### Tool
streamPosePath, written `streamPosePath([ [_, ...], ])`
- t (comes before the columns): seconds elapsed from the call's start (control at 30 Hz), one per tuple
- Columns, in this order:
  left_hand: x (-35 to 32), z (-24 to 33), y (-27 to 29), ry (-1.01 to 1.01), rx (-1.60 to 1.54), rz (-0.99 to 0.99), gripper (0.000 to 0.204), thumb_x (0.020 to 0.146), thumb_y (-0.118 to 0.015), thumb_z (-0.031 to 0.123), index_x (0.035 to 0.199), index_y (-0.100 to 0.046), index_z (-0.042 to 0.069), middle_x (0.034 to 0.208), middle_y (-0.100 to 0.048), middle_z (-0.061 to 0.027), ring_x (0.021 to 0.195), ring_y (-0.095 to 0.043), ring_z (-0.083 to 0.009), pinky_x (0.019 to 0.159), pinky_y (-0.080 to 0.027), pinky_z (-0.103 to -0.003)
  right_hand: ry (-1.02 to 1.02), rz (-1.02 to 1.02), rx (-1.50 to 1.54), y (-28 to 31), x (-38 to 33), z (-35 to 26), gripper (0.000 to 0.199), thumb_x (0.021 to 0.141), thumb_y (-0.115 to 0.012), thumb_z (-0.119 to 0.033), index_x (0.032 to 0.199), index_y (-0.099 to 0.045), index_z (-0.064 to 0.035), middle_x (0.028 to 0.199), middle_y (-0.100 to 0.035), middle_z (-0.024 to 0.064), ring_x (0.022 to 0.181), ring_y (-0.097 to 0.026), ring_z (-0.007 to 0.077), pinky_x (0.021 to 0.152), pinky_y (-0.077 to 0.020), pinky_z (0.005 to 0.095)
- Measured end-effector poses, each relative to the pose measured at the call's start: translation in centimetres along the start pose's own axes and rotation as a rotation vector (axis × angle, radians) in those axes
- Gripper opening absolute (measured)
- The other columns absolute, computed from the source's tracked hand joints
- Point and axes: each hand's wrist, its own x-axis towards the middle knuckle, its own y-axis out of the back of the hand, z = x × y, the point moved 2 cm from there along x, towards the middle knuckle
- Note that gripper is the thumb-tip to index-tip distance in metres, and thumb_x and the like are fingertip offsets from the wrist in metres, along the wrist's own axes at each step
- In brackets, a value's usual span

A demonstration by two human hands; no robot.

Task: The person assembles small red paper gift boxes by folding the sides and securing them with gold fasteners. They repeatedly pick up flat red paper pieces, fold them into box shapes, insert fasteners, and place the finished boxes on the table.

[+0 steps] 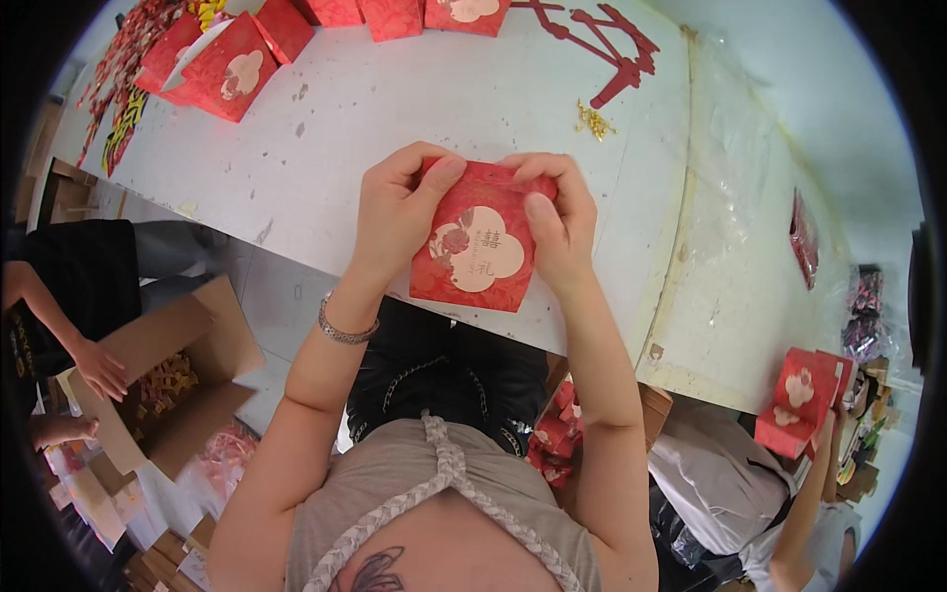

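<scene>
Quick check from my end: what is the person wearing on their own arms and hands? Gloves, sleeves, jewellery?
No gloves and no sleeves: both forearms are bare up past the elbows. The left hand has a silver chain bracelet at the wrist. The right hand and its wrist carry nothing that shows.

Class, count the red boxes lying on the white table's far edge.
5 show: two at the far left, three along the top. More may be hidden beyond the picture's rim.

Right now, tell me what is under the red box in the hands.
Under the red box lie the white table edge and dark trousers. Both hands, left hand and right hand, grip it; its inside is hidden.
</scene>
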Motion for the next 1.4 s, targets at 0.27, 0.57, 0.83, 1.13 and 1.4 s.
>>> streamPosePath([
  [0.27,1.2,2.1,-1.3,-0.270,0.310,-0.020,0.030,0.088,-0.057,0.012,0.115,-0.058,-0.001,0.123,-0.051,-0.0113,0.107,-0.051,-0.0168,0.083,-0.047,-0.027,-0.057,0.022,-0.624,-0.1,0.3,-1.6,0.025,0.083,-0.060,-0.011,0.105,-0.060,0.0010,0.083,-0.065,0.0137,0.069,-0.061,0.0215,0.070,-0.0498,0.0301],
  [0.57,4.5,0.1,0.2,-0.106,-0.041,0.220,0.021,0.087,-0.061,0.008,0.105,-0.053,0.000,0.103,-0.060,-0.0076,0.088,-0.056,-0.0091,0.074,-0.048,-0.022,-0.249,-0.485,-0.336,2.3,6.4,2.2,0.034,0.071,-0.054,-0.001,0.101,-0.067,-0.0073,0.089,-0.066,0.0109,0.086,-0.061,0.0212,0.079,-0.0495,0.0343],
  [0.83,3.9,0.1,-1.8,-0.119,-0.046,0.137,0.016,0.086,-0.059,0.001,0.100,-0.052,0.001,0.096,-0.053,-0.0031,0.088,-0.052,-0.0090,0.080,-0.044,-0.023,-0.126,-0.594,-1.413,18.0,21.8,13.1,0.043,0.079,-0.052,0.007,0.119,-0.058,-0.0085,0.120,-0.055,0.0139,0.106,-0.054,0.0318,0.091,-0.0440,0.0365],
  [1.13,4.1,1.0,-2.4,0.018,-0.182,0.125,0.015,0.087,-0.059,0.002,0.101,-0.054,0.001,0.095,-0.056,-0.0009,0.084,-0.053,-0.0057,0.074,-0.045,-0.020,-0.473,-0.231,-1.217,19.5,19.1,3.4,0.026,0.084,-0.061,-0.021,0.103,-0.066,-0.0047,0.083,-0.066,0.0069,0.071,-0.058,0.0121,0.065,-0.0458,0.0254],
  [1.4,3.1,0.4,-3.3,-0.217,-0.122,0.063,0.015,0.088,-0.058,0.005,0.103,-0.056,0.003,0.089,-0.060,-0.0013,0.071,-0.054,-0.0046,0.063,-0.045,-0.019,-0.187,-0.024,-0.397,1.7,4.4,-2.9,0.008,0.080,-0.066,-0.007,0.084,-0.062,-0.0016,0.069,-0.066,0.0073,0.058,-0.062,0.0098,0.054,-0.0482,0.0237],
])
